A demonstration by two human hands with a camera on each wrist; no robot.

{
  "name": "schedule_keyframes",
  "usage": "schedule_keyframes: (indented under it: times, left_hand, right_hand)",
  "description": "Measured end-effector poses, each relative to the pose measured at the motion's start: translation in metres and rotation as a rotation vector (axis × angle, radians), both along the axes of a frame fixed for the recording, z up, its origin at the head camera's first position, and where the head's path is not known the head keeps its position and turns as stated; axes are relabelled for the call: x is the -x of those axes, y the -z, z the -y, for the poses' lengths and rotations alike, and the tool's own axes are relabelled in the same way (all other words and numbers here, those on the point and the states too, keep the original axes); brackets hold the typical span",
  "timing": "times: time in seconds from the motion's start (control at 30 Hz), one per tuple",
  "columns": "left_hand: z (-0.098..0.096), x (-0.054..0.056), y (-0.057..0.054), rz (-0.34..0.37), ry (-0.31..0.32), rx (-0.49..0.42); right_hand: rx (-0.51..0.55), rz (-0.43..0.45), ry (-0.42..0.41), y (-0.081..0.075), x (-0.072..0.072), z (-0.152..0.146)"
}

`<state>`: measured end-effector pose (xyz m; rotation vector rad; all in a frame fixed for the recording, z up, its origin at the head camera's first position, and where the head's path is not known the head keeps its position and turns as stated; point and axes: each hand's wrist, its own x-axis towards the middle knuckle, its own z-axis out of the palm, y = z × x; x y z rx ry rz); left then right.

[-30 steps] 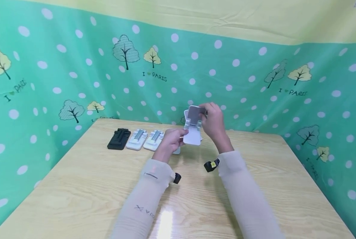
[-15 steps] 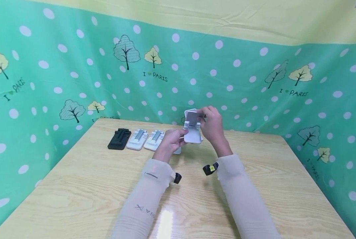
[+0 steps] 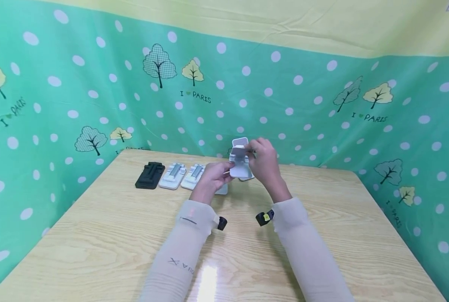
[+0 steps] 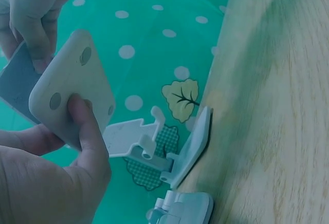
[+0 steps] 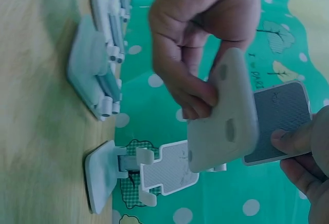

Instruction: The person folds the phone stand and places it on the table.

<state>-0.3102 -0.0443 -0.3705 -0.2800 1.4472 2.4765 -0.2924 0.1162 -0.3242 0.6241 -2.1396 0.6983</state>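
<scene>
A white folding phone stand [image 3: 240,171] is held in the air above the far part of the table. My left hand [image 3: 215,176] grips its base, the thumb lying on the underside near the round grey pads in the left wrist view. My right hand [image 3: 265,161] pinches the edge of the stand's grey-padded back plate [image 5: 282,106], which is tilted over the base. Just behind it, another white phone stand [image 4: 193,144] stands unfolded on the table; the held one partly hides it in the head view.
Left of my hands, a folded black phone stand [image 3: 150,175] and folded white phone stands [image 3: 173,176] lie in a row. One more folded white stand [image 3: 222,189] is mostly covered by my left hand. A polka-dot curtain [image 3: 243,92] hangs behind the wooden table [image 3: 107,235].
My right hand has moved slightly down, tipping the grey-padded back plate forward toward the base. The left hand keeps its grip, and the unfolded stand behind shows more now.
</scene>
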Motion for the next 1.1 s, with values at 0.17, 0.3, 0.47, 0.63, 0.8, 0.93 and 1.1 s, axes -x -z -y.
schedule_keyframes:
  times: [0.17, 0.3, 0.47, 0.63, 0.8, 0.93, 1.1]
  left_hand:
    - [0.002, 0.001, 0.000, 0.007, -0.002, -0.013]
    - [0.003, 0.002, 0.001, 0.016, 0.009, -0.035]
    - [0.007, 0.002, 0.000, 0.032, 0.004, -0.059]
    - [0.010, 0.003, -0.002, 0.034, 0.007, -0.070]
    - [0.011, 0.003, -0.002, 0.051, 0.030, -0.114]
    - [0.011, 0.003, -0.004, 0.062, 0.043, -0.178]
    - [0.011, 0.004, -0.005, 0.074, 0.042, -0.228]
  right_hand:
    - [-0.023, -0.030, -0.020, 0.001, -0.004, 0.002]
    - [-0.047, -0.009, -0.027, -0.001, -0.007, 0.003]
    - [-0.112, 0.092, -0.044, -0.003, -0.015, 0.002]
    - [-0.148, 0.115, -0.062, -0.007, -0.021, 0.004]
    - [-0.139, 0.095, -0.058, -0.007, -0.022, 0.004]
    - [-0.137, 0.117, -0.062, -0.005, -0.022, 0.003]
    - [-0.215, 0.168, -0.065, -0.004, -0.026, 0.000]
